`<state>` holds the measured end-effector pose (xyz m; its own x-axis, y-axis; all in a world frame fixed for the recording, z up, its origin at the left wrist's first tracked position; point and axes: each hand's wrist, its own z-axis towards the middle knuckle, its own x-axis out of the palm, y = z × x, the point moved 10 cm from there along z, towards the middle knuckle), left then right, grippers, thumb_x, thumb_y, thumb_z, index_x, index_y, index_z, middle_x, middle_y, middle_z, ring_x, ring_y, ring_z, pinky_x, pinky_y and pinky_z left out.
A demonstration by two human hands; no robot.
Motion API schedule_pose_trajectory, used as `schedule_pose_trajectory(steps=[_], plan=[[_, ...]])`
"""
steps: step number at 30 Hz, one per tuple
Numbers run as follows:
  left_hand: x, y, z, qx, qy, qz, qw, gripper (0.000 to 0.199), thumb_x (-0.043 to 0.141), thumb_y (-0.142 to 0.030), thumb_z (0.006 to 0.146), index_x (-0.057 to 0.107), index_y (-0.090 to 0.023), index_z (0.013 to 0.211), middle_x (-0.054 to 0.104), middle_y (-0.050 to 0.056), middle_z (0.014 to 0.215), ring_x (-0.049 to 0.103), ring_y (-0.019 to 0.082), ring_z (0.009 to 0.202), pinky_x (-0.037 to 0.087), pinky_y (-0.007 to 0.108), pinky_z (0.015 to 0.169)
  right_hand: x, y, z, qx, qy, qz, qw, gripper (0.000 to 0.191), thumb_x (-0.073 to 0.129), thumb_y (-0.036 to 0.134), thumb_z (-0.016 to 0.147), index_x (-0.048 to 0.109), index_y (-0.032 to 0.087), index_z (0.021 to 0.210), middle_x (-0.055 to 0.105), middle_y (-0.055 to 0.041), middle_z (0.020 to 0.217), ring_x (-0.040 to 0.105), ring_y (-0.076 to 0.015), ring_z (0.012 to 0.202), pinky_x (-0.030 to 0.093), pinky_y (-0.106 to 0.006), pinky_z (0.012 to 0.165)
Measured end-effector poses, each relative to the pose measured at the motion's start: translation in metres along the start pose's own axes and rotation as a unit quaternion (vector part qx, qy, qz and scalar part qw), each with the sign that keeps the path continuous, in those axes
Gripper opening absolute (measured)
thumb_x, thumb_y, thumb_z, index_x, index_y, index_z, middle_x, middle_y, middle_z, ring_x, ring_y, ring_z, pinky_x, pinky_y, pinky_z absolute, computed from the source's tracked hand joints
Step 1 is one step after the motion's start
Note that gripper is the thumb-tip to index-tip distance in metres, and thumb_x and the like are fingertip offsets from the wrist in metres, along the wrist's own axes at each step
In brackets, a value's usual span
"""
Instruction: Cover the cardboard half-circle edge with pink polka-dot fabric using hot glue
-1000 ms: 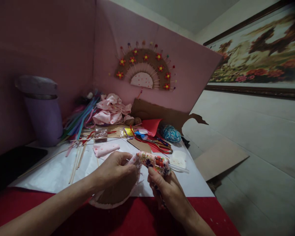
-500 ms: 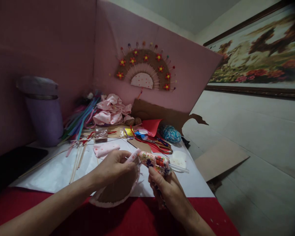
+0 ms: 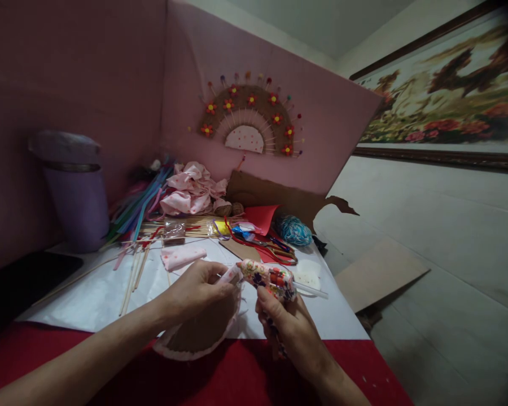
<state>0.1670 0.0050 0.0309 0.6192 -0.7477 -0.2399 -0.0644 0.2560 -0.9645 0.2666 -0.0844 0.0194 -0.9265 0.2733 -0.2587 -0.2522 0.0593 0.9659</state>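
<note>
My left hand (image 3: 203,287) pinches the pink fabric edge of a brown cardboard piece (image 3: 201,332), which hangs tilted over the front of the table. Fabric lines its curved rim. In my right hand (image 3: 283,318) is a flower-patterned glue gun (image 3: 265,276), its nozzle pointing left, close to the fabric held by my left hand. A clear glue stick (image 3: 313,290) sticks out of its back end. Whether the nozzle touches the fabric cannot be made out.
Behind my hands lie a rolled pink cloth (image 3: 183,257), wooden sticks (image 3: 133,276), scissors (image 3: 279,254) and a blue yarn ball (image 3: 295,230). A purple bin (image 3: 77,197) stands left; a decorated cardboard arch (image 3: 245,98) is on the pink board behind.
The glue gun's nozzle has shifted slightly, and the fabric end near it now lies lower, folded closer to my left fingers. Both hands keep their hold.
</note>
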Motion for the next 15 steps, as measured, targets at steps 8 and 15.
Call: schedule_pose_trajectory(steps=[8, 15], plan=[[0.005, -0.005, -0.001, 0.026, 0.025, -0.007, 0.999, 0.028, 0.058, -0.039, 0.080, 0.070, -0.014, 0.085, 0.071, 0.005, 0.080, 0.061, 0.019, 0.073, 0.042, 0.026, 0.065, 0.001, -0.002, 0.002, 0.011, 0.002, -0.015, 1.000, 0.047, 0.048, 0.059, 0.086, 0.051, 0.016, 0.067, 0.045, 0.0049, 0.049, 0.039, -0.0055, 0.033, 0.026, -0.018, 0.031], [-0.002, 0.003, 0.001, -0.002, -0.004, -0.001, 1.000, 0.036, 0.060, -0.044, 0.076, 0.069, -0.011, 0.087, 0.071, 0.007, 0.081, 0.062, 0.022, 0.075, 0.045, 0.028, 0.064, -0.003, -0.004, 0.003, 0.006, -0.004, 0.008, 1.000, 0.046, 0.048, 0.059, 0.085, 0.052, 0.017, 0.070, 0.046, 0.0045, 0.050, 0.040, -0.0066, 0.033, 0.027, -0.018, 0.029]])
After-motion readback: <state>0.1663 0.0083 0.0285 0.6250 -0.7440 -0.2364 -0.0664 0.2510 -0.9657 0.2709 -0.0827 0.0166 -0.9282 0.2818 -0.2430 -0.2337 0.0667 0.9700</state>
